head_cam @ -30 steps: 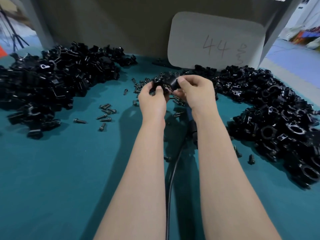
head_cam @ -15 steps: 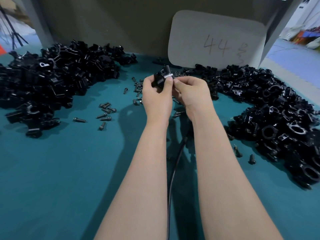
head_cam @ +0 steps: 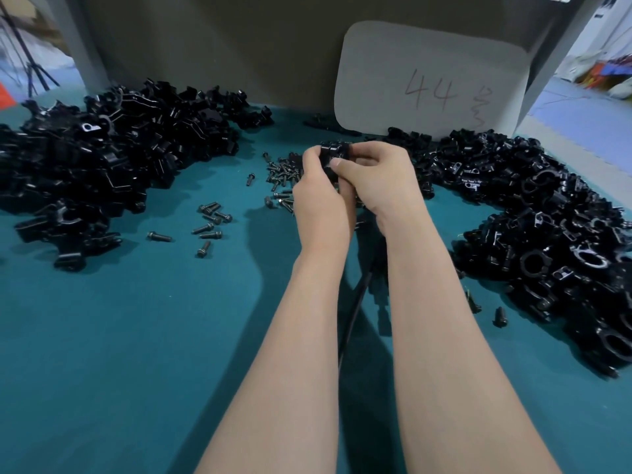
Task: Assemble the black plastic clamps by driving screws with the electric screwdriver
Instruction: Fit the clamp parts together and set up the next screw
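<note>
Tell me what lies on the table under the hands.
A black cable runs up between the forearms; loose screws lie beside the left hand. The right wrist covers the cable's end.

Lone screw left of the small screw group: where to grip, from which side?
Pinch the lone screw across its shank from straight above: it lies flat on the cloth, apart from the other screws, so both sides are free; left hand and right hand hold a clamp.
</note>
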